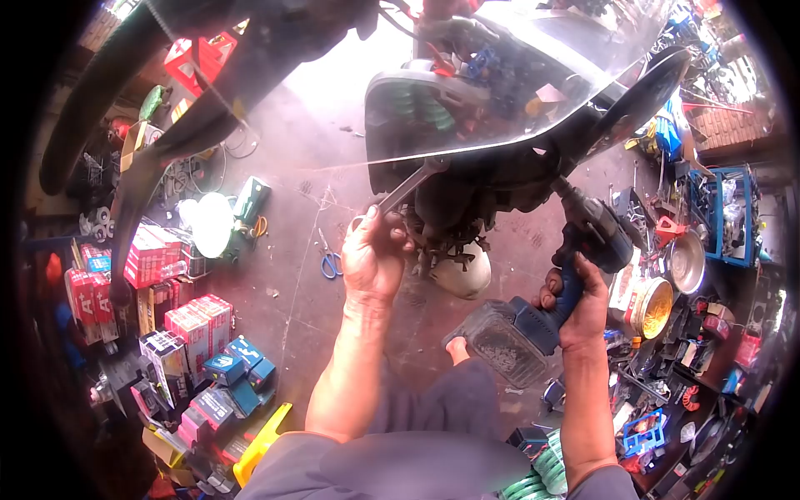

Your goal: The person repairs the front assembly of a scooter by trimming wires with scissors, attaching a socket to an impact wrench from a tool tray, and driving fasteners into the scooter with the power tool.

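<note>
My left hand (372,260) is closed around the lower end of a metal wrench (407,190). The wrench slants up to the right, and its far head meets the dark underside of a vehicle part (475,171) below a clear windscreen (517,108). In my right hand (581,302) is a cordless impact wrench (598,236), gripped by its blue handle, with a large battery (508,342) at the base. Its nose points up and left to the right side of the same dark part. Whether the nose touches a fastener cannot be made out.
Blue-handled scissors (330,265) lie on the floor left of my left hand. Red-and-white boxes (200,325) and blue boxes (242,367) are stacked at left. A yellow-filled tub (650,308), a metal bowl (687,260) and a blue rack (722,215) stand at right.
</note>
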The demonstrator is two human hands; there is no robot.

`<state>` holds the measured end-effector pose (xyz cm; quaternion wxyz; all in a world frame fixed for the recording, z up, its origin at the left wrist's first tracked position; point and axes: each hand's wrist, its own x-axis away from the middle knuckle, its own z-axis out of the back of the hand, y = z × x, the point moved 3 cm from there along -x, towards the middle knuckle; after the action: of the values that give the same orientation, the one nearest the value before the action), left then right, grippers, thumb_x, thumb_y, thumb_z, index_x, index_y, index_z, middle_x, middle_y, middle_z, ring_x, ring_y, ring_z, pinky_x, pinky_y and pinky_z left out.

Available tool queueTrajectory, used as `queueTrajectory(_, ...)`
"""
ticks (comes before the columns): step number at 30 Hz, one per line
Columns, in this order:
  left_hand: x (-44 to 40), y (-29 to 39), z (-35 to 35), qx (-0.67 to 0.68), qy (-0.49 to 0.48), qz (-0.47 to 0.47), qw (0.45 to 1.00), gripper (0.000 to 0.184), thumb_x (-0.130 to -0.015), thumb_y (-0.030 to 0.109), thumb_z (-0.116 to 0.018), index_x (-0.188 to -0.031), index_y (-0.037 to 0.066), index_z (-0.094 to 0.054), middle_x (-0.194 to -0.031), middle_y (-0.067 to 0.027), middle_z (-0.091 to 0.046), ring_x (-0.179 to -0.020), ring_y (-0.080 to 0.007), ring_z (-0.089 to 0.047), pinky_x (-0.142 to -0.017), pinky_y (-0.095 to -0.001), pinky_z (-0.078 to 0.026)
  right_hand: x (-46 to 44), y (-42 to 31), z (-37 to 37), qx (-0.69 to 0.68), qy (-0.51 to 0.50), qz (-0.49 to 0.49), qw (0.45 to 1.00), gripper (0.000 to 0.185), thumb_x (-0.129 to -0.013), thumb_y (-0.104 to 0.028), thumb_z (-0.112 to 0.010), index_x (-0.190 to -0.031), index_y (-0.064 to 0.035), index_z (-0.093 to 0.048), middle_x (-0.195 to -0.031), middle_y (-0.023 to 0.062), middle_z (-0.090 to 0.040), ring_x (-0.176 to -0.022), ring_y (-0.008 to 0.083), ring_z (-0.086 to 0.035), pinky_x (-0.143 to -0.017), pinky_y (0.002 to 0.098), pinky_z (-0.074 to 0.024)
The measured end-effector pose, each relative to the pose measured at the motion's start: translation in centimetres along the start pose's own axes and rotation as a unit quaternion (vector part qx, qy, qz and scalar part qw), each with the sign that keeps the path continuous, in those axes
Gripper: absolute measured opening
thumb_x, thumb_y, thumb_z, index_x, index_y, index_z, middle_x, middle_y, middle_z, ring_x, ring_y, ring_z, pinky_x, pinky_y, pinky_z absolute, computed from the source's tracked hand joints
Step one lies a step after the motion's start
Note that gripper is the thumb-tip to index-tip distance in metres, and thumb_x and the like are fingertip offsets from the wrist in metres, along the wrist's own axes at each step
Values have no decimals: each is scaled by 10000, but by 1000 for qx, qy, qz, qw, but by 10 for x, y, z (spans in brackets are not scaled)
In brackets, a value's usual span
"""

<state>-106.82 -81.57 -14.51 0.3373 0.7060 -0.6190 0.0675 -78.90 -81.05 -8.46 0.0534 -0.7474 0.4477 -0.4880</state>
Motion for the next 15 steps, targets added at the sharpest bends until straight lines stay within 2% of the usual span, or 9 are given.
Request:
queueTrajectory(10, -2, -3, -2, 13, -8, 29, 999, 110, -965, 210, -566, -991, 114, -613, -825, -58, -633, -667, -158, -558, -606, -338, -419, 0, 0, -1, 8, -5, 11, 1000, 284, -939, -352, -537, -958, -72, -580, -633, 51, -550, -500, 198, -571, -584, 404, -518)
queueTrajectory(13, 1, 0, -9, -7, -22, -8, 1000, 130, -966, 165, -569, -1037, 75, -630, -825, -71, -649, -657, -174, -577, -597, -342, -447, -1, 0, 1, 11, -4, 9, 1000, 297, -938, -359, -535, -970, -68, -581, -633, 50, -549, -501, 201, -571, -589, 410, -517)
queueTrajectory(15, 0, 4, -18, -140, -31, -98, 985, 161, -956, 128, -594, -1083, 40, -637, -853, -75, -669, -680, -170, -605, -615, -328, -482, -1, 0, 1, 25, -2, 15, 1000, 304, -937, -365, -536, -969, -67, -581, -636, 50, -548, -501, 206, -571, -592, 414, -516)
